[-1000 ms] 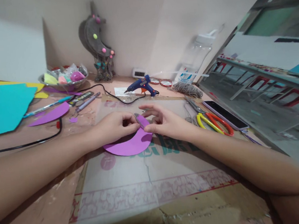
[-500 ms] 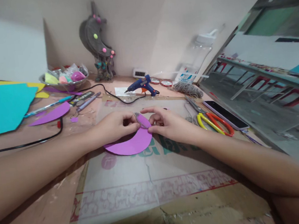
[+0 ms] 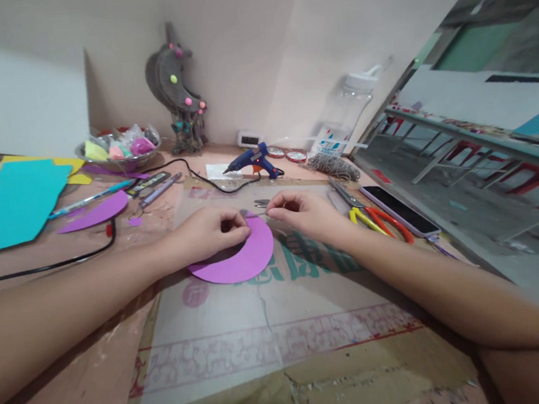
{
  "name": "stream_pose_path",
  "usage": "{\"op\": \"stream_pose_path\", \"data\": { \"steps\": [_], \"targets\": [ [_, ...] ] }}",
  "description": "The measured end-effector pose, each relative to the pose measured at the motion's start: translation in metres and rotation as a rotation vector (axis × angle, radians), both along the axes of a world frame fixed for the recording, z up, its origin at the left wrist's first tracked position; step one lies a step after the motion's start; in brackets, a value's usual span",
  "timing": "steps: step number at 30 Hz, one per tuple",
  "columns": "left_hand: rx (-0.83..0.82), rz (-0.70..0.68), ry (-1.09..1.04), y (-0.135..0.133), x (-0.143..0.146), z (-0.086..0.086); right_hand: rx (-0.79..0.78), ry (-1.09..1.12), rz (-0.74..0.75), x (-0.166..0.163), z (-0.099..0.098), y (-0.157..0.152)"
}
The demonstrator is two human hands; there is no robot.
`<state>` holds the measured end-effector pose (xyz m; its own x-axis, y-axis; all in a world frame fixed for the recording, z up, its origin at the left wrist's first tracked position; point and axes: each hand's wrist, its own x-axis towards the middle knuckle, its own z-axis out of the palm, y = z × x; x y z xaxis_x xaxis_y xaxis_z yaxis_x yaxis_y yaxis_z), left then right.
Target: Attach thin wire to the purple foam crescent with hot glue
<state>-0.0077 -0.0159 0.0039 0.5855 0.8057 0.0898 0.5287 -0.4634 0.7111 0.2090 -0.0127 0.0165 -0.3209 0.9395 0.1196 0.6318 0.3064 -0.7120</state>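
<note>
My left hand (image 3: pixel 207 233) rests on a purple crescent-shaped cutout (image 3: pixel 241 259) lying on a flattened cardboard sheet (image 3: pixel 246 334). Its fingers are curled and pinch the cutout's upper tip. My right hand (image 3: pixel 306 214) is just right of the tip, fingers pinched together on something small and thin that I cannot make out. A small metal snipper (image 3: pixel 261 203) lies just beyond the two hands.
A blue glue gun (image 3: pixel 252 159) with its black cord, yellow and red scissors (image 3: pixel 379 220), a phone (image 3: pixel 399 202), a twine ball (image 3: pixel 336 164), a bowl of craft bits (image 3: pixel 118 151), pens (image 3: pixel 154 189), another purple cutout (image 3: pixel 98 212), teal and yellow sheets (image 3: pixel 3 196), a moon ornament (image 3: pixel 173 83).
My right hand has drawn away from the crescent's tip, up and to the right, and closed into a pinch. The left hand stays on the cutout. The view tilted slightly.
</note>
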Motion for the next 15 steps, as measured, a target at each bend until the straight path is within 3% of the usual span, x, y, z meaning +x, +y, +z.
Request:
{"op": "stream_pose_path", "data": {
  "steps": [5, 9, 15],
  "targets": [
    [0.003, -0.028, -0.004, 0.001, 0.0, -0.001, 0.107, -0.174, 0.071, 0.003, 0.001, -0.003],
    [0.005, -0.032, 0.007, 0.001, 0.0, 0.0, 0.207, -0.043, 0.057, 0.002, 0.012, -0.006],
    [0.005, -0.048, -0.009, 0.002, 0.0, -0.001, -0.123, 0.235, 0.11, -0.003, 0.02, -0.014]
  ]
}}
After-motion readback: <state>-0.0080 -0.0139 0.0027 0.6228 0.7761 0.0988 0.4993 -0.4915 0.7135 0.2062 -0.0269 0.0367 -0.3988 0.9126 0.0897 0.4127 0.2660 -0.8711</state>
